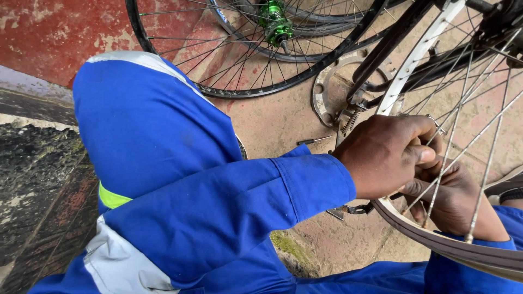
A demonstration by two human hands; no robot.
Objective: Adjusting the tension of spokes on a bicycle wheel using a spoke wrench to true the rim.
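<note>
the left hand is clenched around a small metal tool at the spokes of the near wheel, thumb pressed over the curled fingers. the right hand reaches in from the other side, behind the spokes, its fingers pinching a spoke just above the rim. both hands meet low on that wheel, close to the rim, at the right of the view. the wheel sits in a bike frame with a white stay running up beside it.

the step in hand looks like spoke adjustment: one hand steadies a spoke while the other turns something on it. exactly where the tool bites is hidden by the fingers. the next move, as i judge it, calls for small measured turns and a firm hold so the spoke does not twist.

a second wheel with a green hub lies on the concrete floor beyond the blue sleeve. a chainring and a screwdriver lie near it.
</note>
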